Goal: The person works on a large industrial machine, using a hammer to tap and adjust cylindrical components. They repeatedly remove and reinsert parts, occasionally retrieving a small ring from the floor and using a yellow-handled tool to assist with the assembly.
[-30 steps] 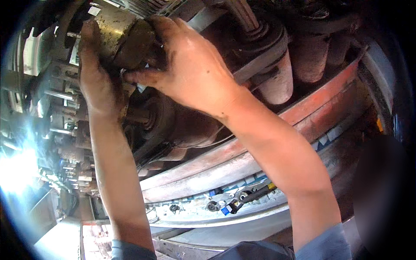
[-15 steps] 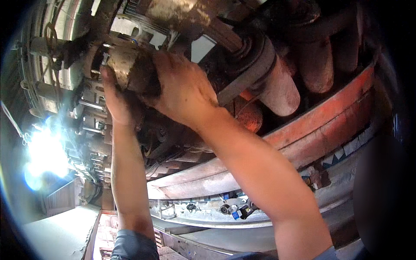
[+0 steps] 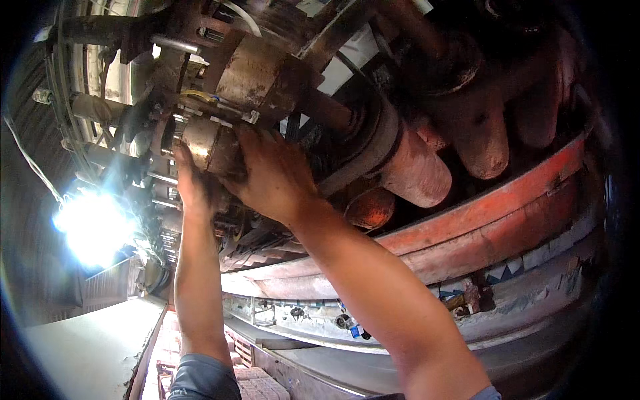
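Both arms reach up into a large machine overhead. A worn, brassy metal cylinder [image 3: 200, 141] with a dark right end sits between my two hands. My left hand [image 3: 192, 185] grips its lower left side, the thumb pointing up along it; the other fingers are hidden behind. On the dark end, my right hand [image 3: 277, 172] is wrapped with its back toward me and its fingertips out of sight. Just above lies a larger cylinder [image 3: 248, 72] of the same dull metal, and a thin yellow tube [image 3: 199, 95] runs between the two.
Pinkish rounded blocks [image 3: 419, 168] hang on arms at the right, above a curved red rim [image 3: 493, 193]. Rods and hoses line the left, near a glaring lamp [image 3: 93, 227]. Below are a pale panel [image 3: 87, 347] and stacked reddish blocks [image 3: 260, 387].
The view has shifted, so the machine and my hands sit lower in the picture and more of the upper cylinder shows. Both hands stay on the brassy cylinder.
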A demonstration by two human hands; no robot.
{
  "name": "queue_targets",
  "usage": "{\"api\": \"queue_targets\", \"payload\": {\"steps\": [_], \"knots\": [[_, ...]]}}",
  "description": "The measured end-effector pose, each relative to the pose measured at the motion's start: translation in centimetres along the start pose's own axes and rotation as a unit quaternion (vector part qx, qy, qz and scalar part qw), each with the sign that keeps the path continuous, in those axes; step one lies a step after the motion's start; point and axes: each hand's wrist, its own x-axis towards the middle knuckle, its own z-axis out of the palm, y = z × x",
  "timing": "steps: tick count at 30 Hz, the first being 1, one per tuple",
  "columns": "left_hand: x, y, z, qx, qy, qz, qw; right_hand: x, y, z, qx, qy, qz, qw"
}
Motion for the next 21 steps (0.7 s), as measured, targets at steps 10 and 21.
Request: {"api": "queue_targets", "payload": {"steps": [10, 21], "knots": [[-1.1, 1.2, -0.3, 0.024, -0.010, -0.075, 0.997, 0.2, 0.3, -0.1, 0.105, -0.031, 0.007, 0.994], [-2.1, 3.5, 1.3, 0.018, 0.097, -0.095, 0.991, 0.7, -0.5, -1.3, 0.105, -0.123, 0.076, 0.984]]}}
